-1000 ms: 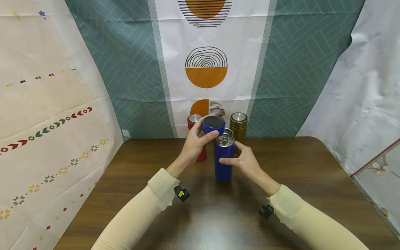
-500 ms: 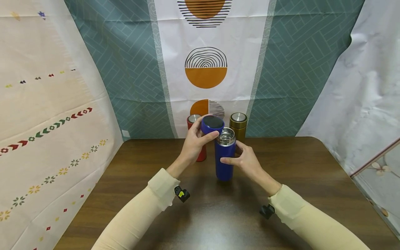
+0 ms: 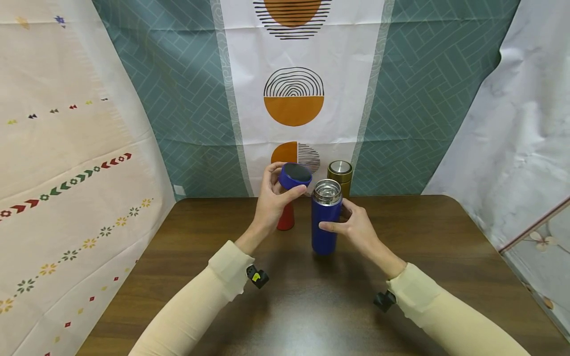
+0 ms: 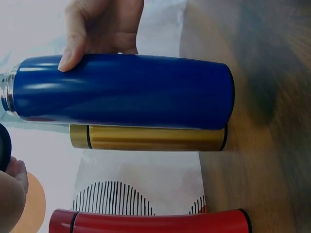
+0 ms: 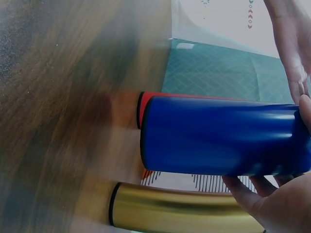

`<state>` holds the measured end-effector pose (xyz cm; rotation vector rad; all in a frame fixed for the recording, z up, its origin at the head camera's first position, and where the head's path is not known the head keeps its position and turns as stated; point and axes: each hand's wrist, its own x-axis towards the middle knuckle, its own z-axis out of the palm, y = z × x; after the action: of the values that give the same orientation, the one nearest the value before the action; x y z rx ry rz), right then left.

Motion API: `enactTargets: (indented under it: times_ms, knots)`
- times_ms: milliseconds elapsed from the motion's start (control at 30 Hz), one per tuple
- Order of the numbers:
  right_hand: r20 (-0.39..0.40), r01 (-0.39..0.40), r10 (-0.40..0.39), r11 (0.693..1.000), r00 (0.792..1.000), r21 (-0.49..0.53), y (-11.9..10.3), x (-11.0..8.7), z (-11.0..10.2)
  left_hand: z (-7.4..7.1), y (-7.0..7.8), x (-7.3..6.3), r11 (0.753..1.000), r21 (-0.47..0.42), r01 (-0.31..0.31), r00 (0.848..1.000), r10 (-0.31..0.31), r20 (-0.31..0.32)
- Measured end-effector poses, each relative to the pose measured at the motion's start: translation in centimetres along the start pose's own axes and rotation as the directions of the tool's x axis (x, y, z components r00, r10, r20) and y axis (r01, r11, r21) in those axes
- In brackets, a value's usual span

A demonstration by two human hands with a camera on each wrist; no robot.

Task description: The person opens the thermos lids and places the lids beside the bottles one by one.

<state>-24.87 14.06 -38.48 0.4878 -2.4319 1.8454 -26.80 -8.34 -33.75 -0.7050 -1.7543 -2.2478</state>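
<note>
In the head view my left hand (image 3: 269, 200) pinches a blue lid (image 3: 296, 175) with a dark top, held tilted to the left of a blue thermos flask (image 3: 324, 225). My right hand (image 3: 356, 225) grips that flask around its upper side, thumb across the front. The flask stands nearly upright, its steel mouth bare and facing up. In the left wrist view the blue flask (image 4: 126, 92) spans the frame with my right hand's fingers on it; only the edge of the lid (image 4: 4, 146) shows at the left. The right wrist view has the flask (image 5: 218, 136) close up.
Behind the left hand stands a red thermos (image 3: 286, 217), partly hidden. A gold thermos (image 3: 340, 175) with a steel-topped lid stands behind the blue flask. All are on a brown wooden table (image 3: 213, 222), with patterned cloths hung at its back and sides.
My left hand has carried the lid leftward, away from the flask's mouth, tilting it more. The right hand has shifted the flask slightly right, and the red thermos's top is now covered.
</note>
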Motion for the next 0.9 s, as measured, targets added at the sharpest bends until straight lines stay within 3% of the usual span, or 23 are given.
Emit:
enactTargets:
  times_ms: [633, 900]
  knots:
    - [-0.031, 0.001, -0.002, 1.0, 1.0, -0.012, -1.0, 0.2, -0.7, -0.2, -0.2, -0.1, 0.999, 0.032, 0.003, 1.0, -0.003, 0.0]
    - [-0.04, 0.02, -0.021, 0.999, 0.999, -0.031, -1.3, 0.2, -1.6, 0.2, -0.6, -0.3, 0.999, 0.024, 0.041, 0.999, -0.042, 0.02]
